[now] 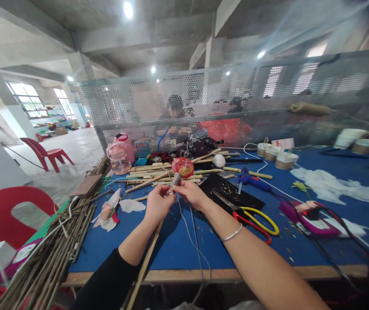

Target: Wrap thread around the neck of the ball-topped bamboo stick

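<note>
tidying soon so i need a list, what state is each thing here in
left hand, closed on the grey piece
right hand, closed on it too
scissors, lying down, open or shut unclear
thread, slack
white sheet, crumpled
clear pink bottle, upright
far red chair, upright, unoccupied
ceiling light, lit

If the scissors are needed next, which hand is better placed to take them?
Probably the right hand: the scissors lie to its right, beside the right forearm. The left hand is farther away. Both hands are busy with the stick.
</note>
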